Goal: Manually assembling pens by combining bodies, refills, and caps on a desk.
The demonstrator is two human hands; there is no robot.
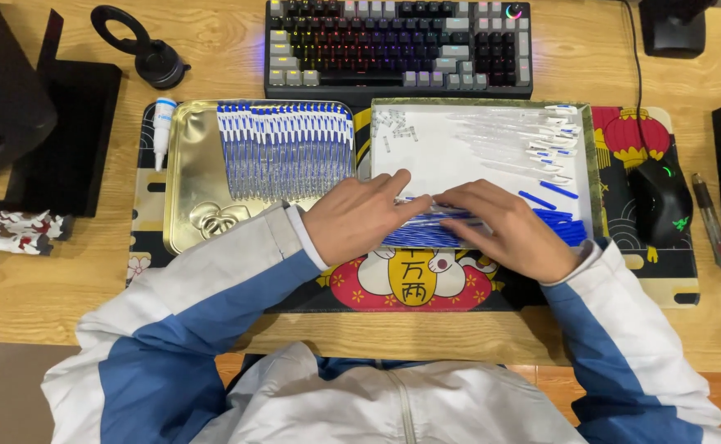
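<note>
Blue pen refills gathered under two hands on a wooden worktop (212, 49).

A white tray (459, 156) is set beside a gold tin tray (183, 164). The bundle of blue refills (426, 232) at the white tray's near edge is pressed between the left hand (356, 218) and right hand (512, 226), fingers loosely curled over it.

Both hands on a bundle of blue pens

The left hand (356, 218) and right hand (512, 230) press together on blue pens (422, 234) in a white tray (451, 156), beside a gold tin (187, 181).
</note>
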